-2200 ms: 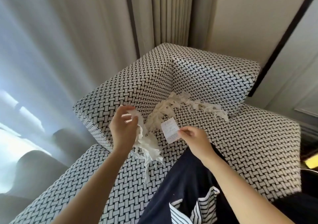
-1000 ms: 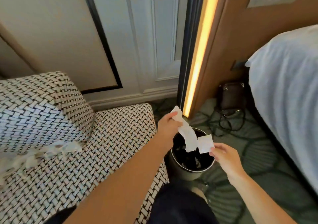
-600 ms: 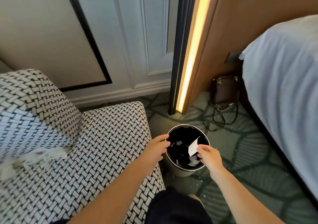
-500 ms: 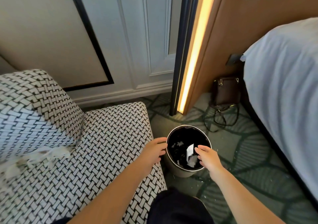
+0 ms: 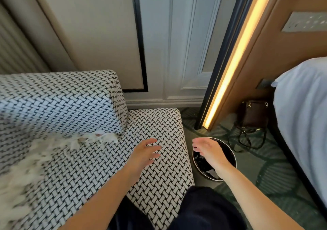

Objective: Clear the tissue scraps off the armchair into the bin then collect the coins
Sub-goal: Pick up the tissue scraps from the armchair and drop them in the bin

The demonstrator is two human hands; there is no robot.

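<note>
White tissue scraps (image 5: 53,146) lie strewn along the seat of the black-and-white woven armchair (image 5: 159,173), trailing from its backrest toward the left edge of view. My left hand (image 5: 143,154) hovers over the seat's right end, fingers relaxed and empty. Over the round black bin (image 5: 231,159) on the floor beside the chair is my right hand (image 5: 208,152), fingers loose, holding nothing. White paper bits show inside the bin. No coins are visible.
A white-sheeted bed (image 5: 304,116) fills the right side. A brown handbag (image 5: 254,114) with a looping strap sits on the green patterned carpet behind the bin. A lit wooden panel (image 5: 235,60) and a panelled wall stand behind the chair.
Both hands carried tissue and a paper slip from the chair to the bin and dropped them in. Now both are empty, and the left has moved back over the seat.
</note>
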